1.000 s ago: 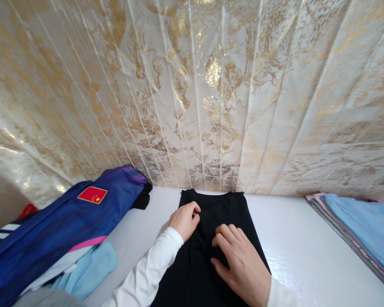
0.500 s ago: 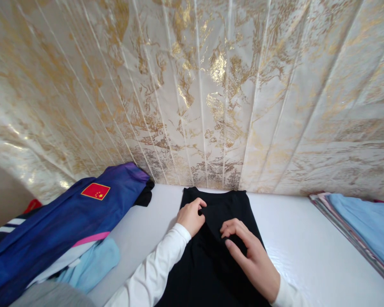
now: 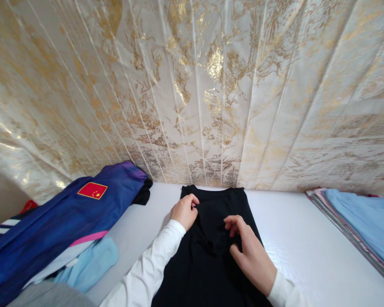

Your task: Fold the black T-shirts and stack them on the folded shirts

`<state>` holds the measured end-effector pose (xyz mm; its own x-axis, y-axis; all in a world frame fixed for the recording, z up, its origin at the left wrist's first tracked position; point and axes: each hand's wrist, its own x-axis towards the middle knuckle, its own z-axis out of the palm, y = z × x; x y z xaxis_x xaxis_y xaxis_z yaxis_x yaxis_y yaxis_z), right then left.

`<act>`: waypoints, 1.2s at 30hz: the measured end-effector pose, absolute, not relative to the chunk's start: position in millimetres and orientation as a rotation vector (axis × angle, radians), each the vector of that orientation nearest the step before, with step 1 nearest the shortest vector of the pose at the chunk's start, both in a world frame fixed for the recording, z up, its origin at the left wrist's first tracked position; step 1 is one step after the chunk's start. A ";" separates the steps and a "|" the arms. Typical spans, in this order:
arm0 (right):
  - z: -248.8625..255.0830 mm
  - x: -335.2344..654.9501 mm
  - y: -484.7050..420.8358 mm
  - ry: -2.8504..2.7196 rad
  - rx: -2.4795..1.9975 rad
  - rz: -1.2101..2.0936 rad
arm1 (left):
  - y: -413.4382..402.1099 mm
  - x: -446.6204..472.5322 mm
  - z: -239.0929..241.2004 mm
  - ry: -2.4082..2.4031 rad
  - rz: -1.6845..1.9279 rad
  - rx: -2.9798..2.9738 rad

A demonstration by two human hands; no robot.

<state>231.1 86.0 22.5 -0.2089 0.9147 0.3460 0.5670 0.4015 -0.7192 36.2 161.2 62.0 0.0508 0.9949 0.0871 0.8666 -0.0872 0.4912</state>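
Note:
A black garment (image 3: pixel 208 273) lies spread on the white table, its curved top edge near the patterned curtain. My left hand (image 3: pixel 184 212) is at its upper left, thumb and fingers closed on a fold of the black fabric. Over the right side of the garment is my right hand (image 3: pixel 251 253), thumb and fingers apart with nothing between them. A loose flap of the cloth lies between the two hands. The garment's lower end runs out of view at the bottom.
On the left is a heap of clothes with a blue jacket (image 3: pixel 115 192) bearing a red flag patch, a light blue piece (image 3: pixel 99 260) and a grey one (image 3: pixel 51 296). Folded clothes (image 3: pixel 361 217) are stacked at right on the white table (image 3: pixel 301 247). A gold-patterned curtain (image 3: pixel 192 106) hangs behind.
My right hand has opened and let go of the black fabric, and the flap has dropped flatter. My left hand has shifted slightly left and up, still pinching the cloth.

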 end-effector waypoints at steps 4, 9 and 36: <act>24.8 228.7 84.8 -1.932 -1.282 0.592 | 160.3 36.0 62.1 1.931 0.552 2.042; 28.5 227.9 83.5 -1.917 -1.216 0.625 | 159.3 38.3 60.4 1.940 0.522 2.081; 42.7 225.2 80.2 -2.129 -1.018 0.646 | 157.0 45.7 59.1 1.934 0.567 2.173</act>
